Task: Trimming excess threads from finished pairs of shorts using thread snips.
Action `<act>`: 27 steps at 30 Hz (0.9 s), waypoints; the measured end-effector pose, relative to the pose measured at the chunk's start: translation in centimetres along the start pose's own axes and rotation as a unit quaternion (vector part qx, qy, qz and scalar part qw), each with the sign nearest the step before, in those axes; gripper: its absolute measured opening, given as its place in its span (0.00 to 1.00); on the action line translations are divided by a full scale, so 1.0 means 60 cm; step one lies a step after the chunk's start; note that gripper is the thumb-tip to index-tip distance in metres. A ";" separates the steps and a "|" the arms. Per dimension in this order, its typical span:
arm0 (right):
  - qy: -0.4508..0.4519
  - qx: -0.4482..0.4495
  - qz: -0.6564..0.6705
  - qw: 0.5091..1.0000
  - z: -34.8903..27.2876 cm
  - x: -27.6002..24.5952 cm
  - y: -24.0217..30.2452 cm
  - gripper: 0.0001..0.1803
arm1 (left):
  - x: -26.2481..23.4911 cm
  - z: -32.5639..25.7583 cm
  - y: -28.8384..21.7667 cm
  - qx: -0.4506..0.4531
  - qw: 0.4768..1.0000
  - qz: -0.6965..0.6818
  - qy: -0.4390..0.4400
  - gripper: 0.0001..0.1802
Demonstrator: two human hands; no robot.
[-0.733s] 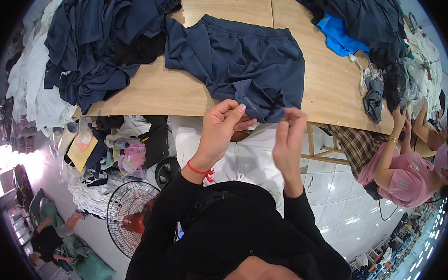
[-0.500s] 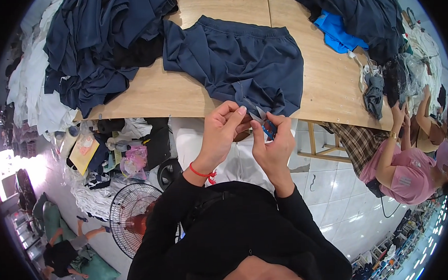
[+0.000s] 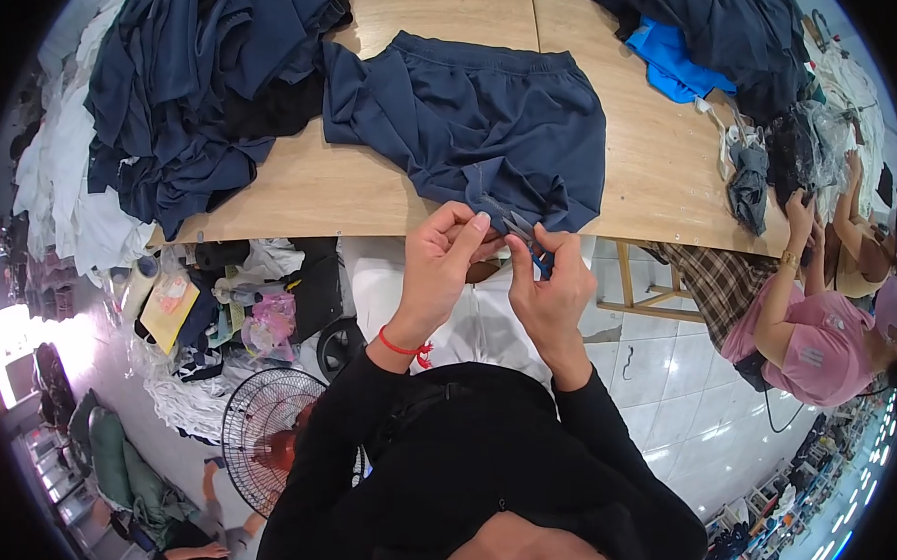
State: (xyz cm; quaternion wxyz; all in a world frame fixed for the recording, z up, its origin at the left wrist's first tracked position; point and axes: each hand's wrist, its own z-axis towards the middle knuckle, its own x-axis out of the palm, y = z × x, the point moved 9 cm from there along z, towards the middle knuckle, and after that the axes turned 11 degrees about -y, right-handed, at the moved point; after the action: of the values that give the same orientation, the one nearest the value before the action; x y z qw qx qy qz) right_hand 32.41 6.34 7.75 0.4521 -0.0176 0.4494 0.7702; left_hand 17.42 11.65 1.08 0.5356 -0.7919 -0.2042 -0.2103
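Note:
A pair of dark navy shorts [image 3: 482, 118] lies spread on the wooden table [image 3: 315, 196], one hem hanging over the near edge. My right hand [image 3: 554, 285] grips small blue-handled thread snips [image 3: 525, 235] at that hem. My left hand [image 3: 446, 260] has its fingertips pinched together right beside the snips, at the edge of the fabric; whether it pinches cloth or a thread is too small to tell. A red band circles my left wrist. Both hands are below the table's near edge.
A heap of navy garments [image 3: 190, 81] fills the table's left, with white cloth [image 3: 59, 177] beyond it. More dark clothes and a bright blue piece [image 3: 674, 60] lie at the back right. A person in pink [image 3: 821, 334] sits at the right. A floor fan [image 3: 275, 438] stands at lower left.
My right hand has come in from an open raised pose and closed on the snips at the hem. My left hand has dropped slightly to meet it.

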 end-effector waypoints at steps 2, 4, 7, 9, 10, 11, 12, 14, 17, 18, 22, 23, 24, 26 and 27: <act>0.011 -0.021 -0.034 0.999 -0.002 0.002 0.004 0.15 | 0.002 -0.001 -0.001 -0.001 1.000 0.001 0.000 0.08; 0.003 -0.022 -0.029 0.999 -0.002 -0.001 0.004 0.14 | 0.004 -0.001 -0.001 -0.002 1.000 0.001 0.000 0.08; -0.019 0.034 -0.001 0.999 -0.001 -0.013 -0.011 0.14 | 0.001 0.002 -0.001 0.003 1.000 0.001 -0.001 0.08; -0.056 0.133 0.054 0.988 0.004 -0.030 -0.051 0.15 | -0.006 0.008 0.007 0.008 1.000 0.017 0.009 0.08; -0.078 0.174 0.087 0.978 0.012 -0.037 -0.077 0.16 | -0.005 0.010 0.004 0.009 1.000 0.016 0.010 0.08; -0.105 0.157 0.086 0.978 0.021 -0.049 -0.091 0.17 | -0.003 0.011 0.002 0.009 1.000 0.012 0.013 0.08; -0.104 0.156 0.088 0.978 0.021 -0.055 -0.094 0.17 | -0.004 0.012 0.001 0.008 1.000 0.009 0.014 0.08; -0.062 0.137 0.094 0.984 0.021 -0.055 -0.082 0.17 | -0.008 0.016 -0.001 0.002 1.000 0.005 -0.006 0.08; -0.061 0.212 0.157 0.963 0.028 -0.052 -0.097 0.19 | -0.035 0.031 -0.009 -0.004 0.999 -0.025 -0.034 0.06; -0.069 0.254 0.182 0.947 0.030 -0.052 -0.114 0.19 | -0.060 0.040 -0.027 0.004 0.998 -0.011 -0.061 0.05; -0.115 0.306 0.066 0.943 0.009 -0.123 -0.244 0.11 | -0.210 0.088 -0.073 0.026 0.988 -0.020 -0.148 0.09; -0.092 0.332 0.054 0.937 -0.001 -0.129 -0.269 0.10 | -0.262 0.092 -0.048 -0.023 0.988 -0.005 -0.154 0.15; -0.072 0.357 0.039 0.930 -0.014 -0.132 -0.290 0.10 | -0.281 0.082 -0.044 0.010 0.975 0.053 -0.216 0.18; -0.063 0.374 0.048 0.924 -0.021 -0.131 -0.283 0.08 | -0.271 0.040 -0.075 0.179 0.883 0.233 -0.366 0.20; -0.059 0.359 0.065 0.929 -0.023 -0.128 -0.276 0.08 | -0.260 0.041 -0.079 0.179 0.882 0.234 -0.367 0.20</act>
State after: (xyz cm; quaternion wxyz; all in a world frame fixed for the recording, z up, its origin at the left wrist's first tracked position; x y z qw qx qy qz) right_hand 48.23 3.25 -0.96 0.4030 0.2210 0.6688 0.5844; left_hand 2.19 14.02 -4.77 0.5886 -0.7279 -0.2290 0.2671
